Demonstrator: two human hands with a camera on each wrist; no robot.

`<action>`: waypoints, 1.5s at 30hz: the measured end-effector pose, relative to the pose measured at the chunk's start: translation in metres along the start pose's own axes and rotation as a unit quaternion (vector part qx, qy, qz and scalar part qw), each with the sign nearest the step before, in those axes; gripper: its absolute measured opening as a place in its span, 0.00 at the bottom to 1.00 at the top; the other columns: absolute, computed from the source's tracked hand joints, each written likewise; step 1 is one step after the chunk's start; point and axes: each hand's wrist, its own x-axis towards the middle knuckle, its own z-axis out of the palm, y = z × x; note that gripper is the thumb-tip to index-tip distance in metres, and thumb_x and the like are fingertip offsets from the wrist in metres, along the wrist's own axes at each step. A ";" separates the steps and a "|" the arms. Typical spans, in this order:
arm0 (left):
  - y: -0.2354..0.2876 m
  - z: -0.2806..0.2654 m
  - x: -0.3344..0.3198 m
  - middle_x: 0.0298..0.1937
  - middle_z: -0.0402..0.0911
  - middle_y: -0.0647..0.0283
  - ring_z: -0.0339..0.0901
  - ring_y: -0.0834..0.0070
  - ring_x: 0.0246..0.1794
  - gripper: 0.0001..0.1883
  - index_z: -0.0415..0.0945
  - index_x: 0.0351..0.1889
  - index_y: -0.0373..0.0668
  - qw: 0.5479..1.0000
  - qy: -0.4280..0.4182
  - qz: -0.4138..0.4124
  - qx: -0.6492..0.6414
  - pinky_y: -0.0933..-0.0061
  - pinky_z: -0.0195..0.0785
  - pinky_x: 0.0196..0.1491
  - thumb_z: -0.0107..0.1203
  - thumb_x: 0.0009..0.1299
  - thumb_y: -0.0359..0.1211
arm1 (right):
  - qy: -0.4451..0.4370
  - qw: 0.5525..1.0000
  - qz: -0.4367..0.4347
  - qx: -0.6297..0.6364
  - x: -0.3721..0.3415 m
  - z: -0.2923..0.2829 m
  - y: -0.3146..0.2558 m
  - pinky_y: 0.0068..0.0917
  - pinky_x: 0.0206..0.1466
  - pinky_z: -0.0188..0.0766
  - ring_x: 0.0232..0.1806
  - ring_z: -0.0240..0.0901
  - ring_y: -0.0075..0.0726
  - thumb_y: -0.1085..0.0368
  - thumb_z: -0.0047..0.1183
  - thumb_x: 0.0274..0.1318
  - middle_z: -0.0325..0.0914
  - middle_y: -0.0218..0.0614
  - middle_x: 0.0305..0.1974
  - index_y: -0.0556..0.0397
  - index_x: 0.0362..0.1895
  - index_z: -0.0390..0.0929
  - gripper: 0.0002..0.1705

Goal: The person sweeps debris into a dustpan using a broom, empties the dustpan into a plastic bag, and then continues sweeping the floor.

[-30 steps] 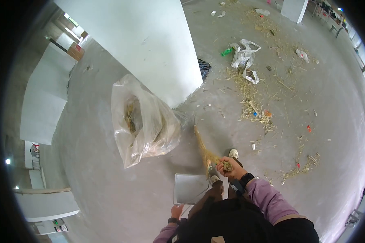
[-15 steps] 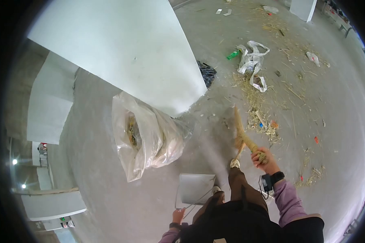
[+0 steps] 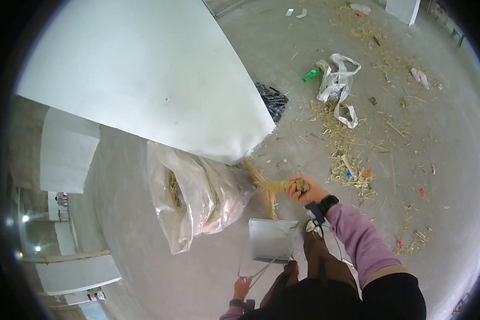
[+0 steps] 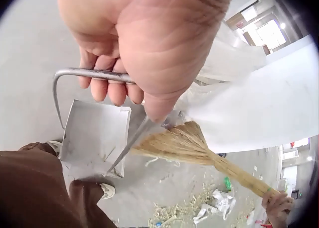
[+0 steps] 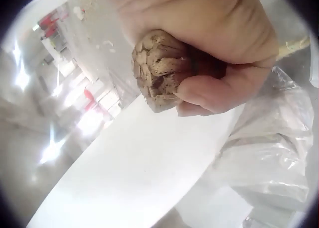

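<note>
The right hand [image 3: 307, 190] grips a straw broom [image 3: 273, 186] near the end of its handle; the bristles fan out close to the wall corner and the plastic bag. In the right wrist view the bundled handle end [image 5: 160, 68] pokes out of the curled fingers. The left hand [image 3: 242, 288] holds the wire handle of a metal dustpan [image 3: 272, 240], which is low by the feet. Seen from the left wrist, the fingers [image 4: 117, 91] curl round the handle bar [image 4: 99, 74], and a few straw bits lie in the pan [image 4: 94, 133].
A large clear plastic bag [image 3: 197, 197] with straw inside stands left of the broom, against a white wall block [image 3: 160, 80]. Scattered straw [image 3: 352, 160], a white plastic bag [image 3: 338, 85] and a green bottle [image 3: 310, 75] lie on the floor to the right. Dark checked cloth [image 3: 272, 101] is at the wall corner.
The broom swung right, then back left to the wall corner with the right hand. The dustpan and left hand have shifted slightly right in the head view, which has also moved.
</note>
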 end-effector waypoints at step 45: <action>0.181 0.018 0.202 0.21 0.76 0.56 0.70 0.72 0.22 0.16 0.74 0.25 0.31 0.883 -0.231 0.371 0.169 0.65 0.62 0.28 0.55 0.57 0.39 | 0.187 0.798 -0.571 0.046 -0.170 -0.096 0.255 0.20 0.20 0.66 0.20 0.68 0.26 0.65 0.51 0.49 0.70 0.33 0.23 0.56 0.32 0.69 0.09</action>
